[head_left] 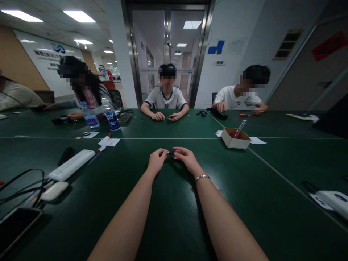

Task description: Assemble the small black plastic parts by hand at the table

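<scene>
Together, left hand and right hand pinch a black piece, the bottle labels unreadable.

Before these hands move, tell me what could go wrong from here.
The small black object is held only by the fingertips of the left hand and right hand, so it might slip. Being dark, it could be hard to spot on the dark green tabletop if dropped. The looped black cable near the smartphone could snag a left forearm swung wide.
</scene>
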Available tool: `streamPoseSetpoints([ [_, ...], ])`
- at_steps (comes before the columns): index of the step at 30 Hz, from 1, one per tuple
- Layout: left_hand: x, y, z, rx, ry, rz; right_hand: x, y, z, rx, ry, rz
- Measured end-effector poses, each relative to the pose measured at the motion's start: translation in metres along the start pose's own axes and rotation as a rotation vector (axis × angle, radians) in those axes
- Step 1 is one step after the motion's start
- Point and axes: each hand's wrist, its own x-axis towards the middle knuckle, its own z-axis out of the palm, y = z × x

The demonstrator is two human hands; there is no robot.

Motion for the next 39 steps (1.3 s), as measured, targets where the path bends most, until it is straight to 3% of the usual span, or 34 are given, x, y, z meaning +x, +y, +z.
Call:
streamPoseSetpoints([
  [15, -0.006, 0.012, -0.005, 0.052, -0.044, -0.048, 0.001, 0.003, -0.001, 0.0, -0.028, -0.029],
  [39, -0.007, 0.013, -0.002, 0.137, 0.014, -0.022, -0.001, 0.001, -0.001, 0.062, -0.04, -0.023],
])
